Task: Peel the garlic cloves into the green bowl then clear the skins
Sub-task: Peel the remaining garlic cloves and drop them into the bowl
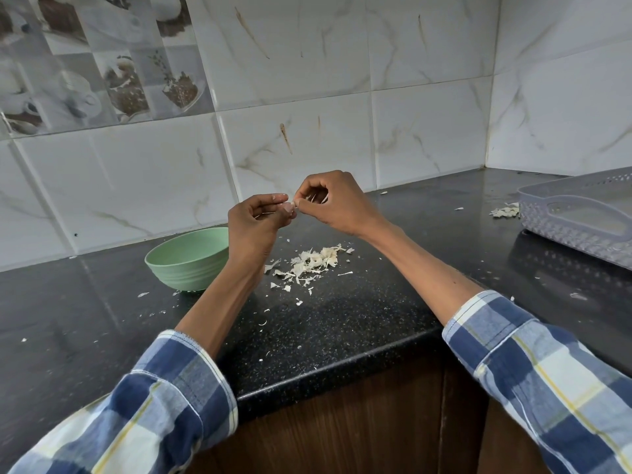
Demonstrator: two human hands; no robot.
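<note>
Together, two hands (294, 208) pinching one garlic clove (291, 207), one green bowl (188, 258), one skin pile (313, 263)

Garlic clove (291, 209) pinched above skins (313, 261); green bowl (187, 258) left.

No legible text, label, brand, number or sign appears anywhere in this view.
</note>
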